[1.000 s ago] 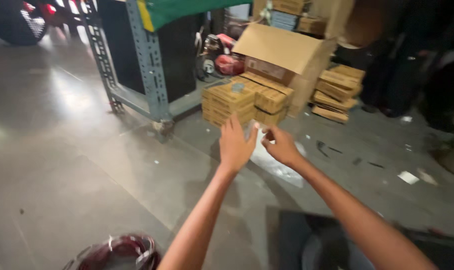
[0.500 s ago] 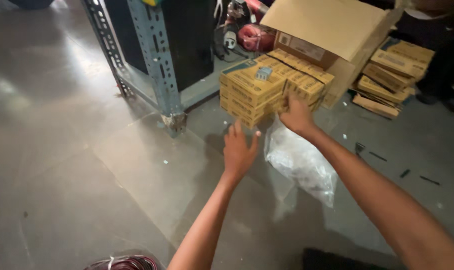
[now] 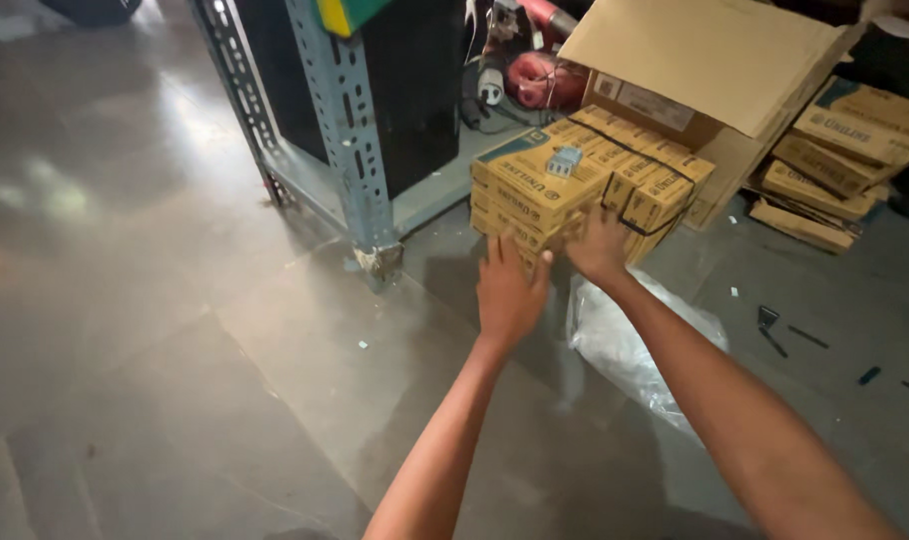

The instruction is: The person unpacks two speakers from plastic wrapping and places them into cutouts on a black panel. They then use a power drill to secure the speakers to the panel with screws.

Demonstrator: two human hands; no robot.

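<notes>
The bundle of yellow cartons [image 3: 565,185] sits on the floor [image 3: 155,330] before an open cardboard box [image 3: 715,70], its long axis running up-right (strapped). Left hand [image 3: 510,290], fingers spread, touches its near face; right hand [image 3: 600,245] presses beside it, grip hidden.

Bare grey tiled floor [image 3: 155,330] lies open to the left, giving wide room for a hand. Ahead, the strapped bundle of small yellow cardboard boxes [image 3: 545,185] blocks the way. The grey slotted-steel rack post [image 3: 350,140] stands just left of it, the crumpled clear plastic bag [image 3: 640,345] lies on the right, and the large open brown carton [image 3: 715,60] closes off the back.
</notes>
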